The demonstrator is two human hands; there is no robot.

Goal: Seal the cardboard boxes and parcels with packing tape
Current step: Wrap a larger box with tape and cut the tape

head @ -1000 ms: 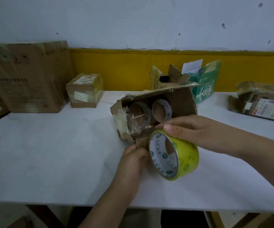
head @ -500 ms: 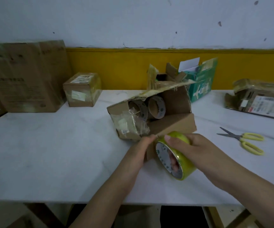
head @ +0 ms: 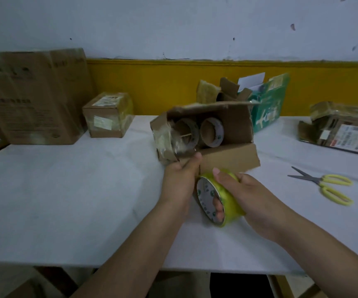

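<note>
An open cardboard box (head: 229, 157) lies on its side in the middle of the white table (head: 66, 201), with two spent tape cores (head: 211, 132) inside it. My left hand (head: 179, 181) grips the box's near left flap, thumb up against the edge. My right hand (head: 240, 196) holds a yellow-green roll of packing tape (head: 227, 203) just in front of the box, with fingers through its core and the thumb on top. Whether a strip of tape runs from the roll to the box I cannot tell.
Yellow-handled scissors (head: 326, 184) lie at the right. A large brown carton (head: 32, 95) and a small taped box (head: 107, 115) stand at the back left. A green box (head: 268, 108) with open flaps sits behind the middle box, and a flattened parcel (head: 343, 127) lies far right.
My right hand has brought the tape roll down from the box's mouth to the table in front of it. The left hand shifted up onto the flap. The box's lower flap now lies open.
</note>
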